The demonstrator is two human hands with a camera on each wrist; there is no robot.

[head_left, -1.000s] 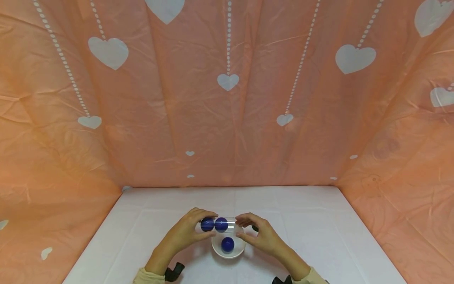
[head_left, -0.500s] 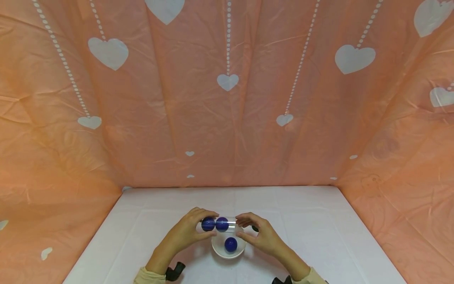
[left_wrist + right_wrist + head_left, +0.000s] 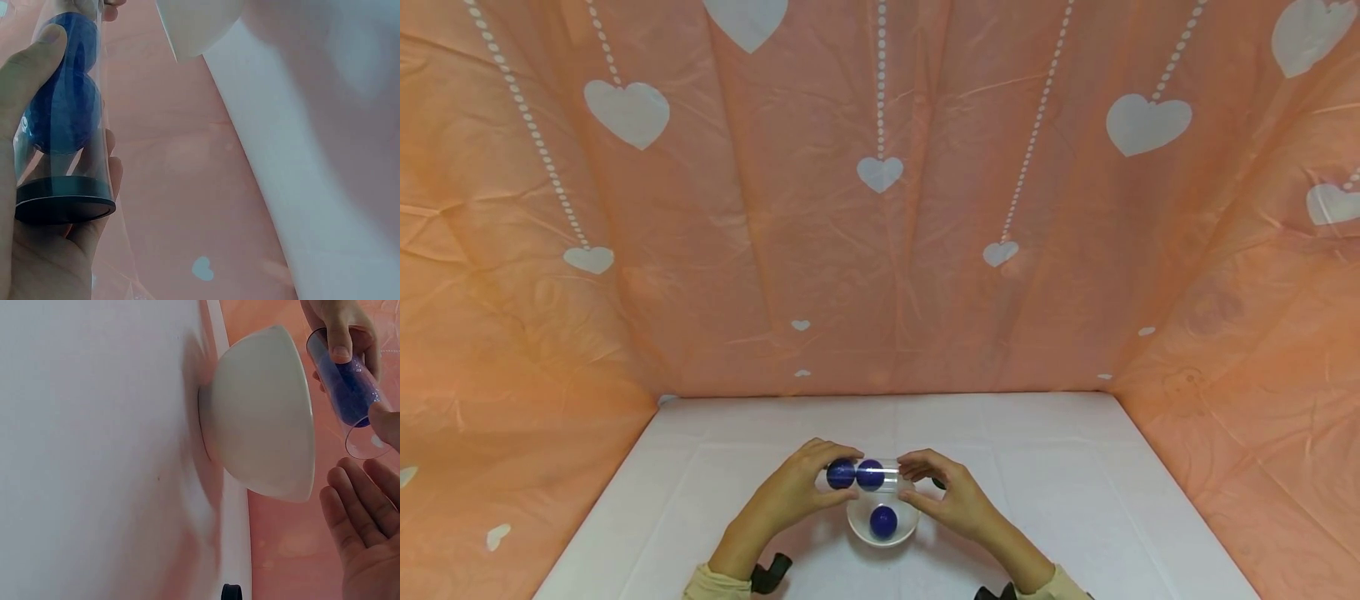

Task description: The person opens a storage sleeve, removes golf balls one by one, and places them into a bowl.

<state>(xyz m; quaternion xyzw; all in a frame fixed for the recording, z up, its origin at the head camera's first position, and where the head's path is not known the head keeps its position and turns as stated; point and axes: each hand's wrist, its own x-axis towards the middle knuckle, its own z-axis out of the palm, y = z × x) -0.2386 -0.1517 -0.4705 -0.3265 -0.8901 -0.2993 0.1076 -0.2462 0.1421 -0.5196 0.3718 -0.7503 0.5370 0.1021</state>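
My left hand (image 3: 801,479) grips a clear tube (image 3: 889,477) lying level above a white bowl (image 3: 262,419). Inside it sit two blue balls (image 3: 870,474), side by side. The left wrist view shows the tube's black end cap (image 3: 62,200) near the palm, with the thumb along the wall. At the tube's open end is my right hand (image 3: 951,496). Its thumb overlaps the rim in the right wrist view, while the other fingers stretch out just beyond the opening. A third blue ball (image 3: 883,522) rests in the bowl, under the tube.
The bowl stands on a white-covered table (image 3: 1037,450). Behind the right hand lies a small dark object (image 3: 938,482), partly hidden. Orange sheeting with white hearts (image 3: 880,275) walls the back and both sides. Black wrist gear (image 3: 771,573) sits by the left sleeve.
The loose ball in the bowl has rolled a little right, then back left and slightly nearer. Both hands and the tube have stayed almost still.
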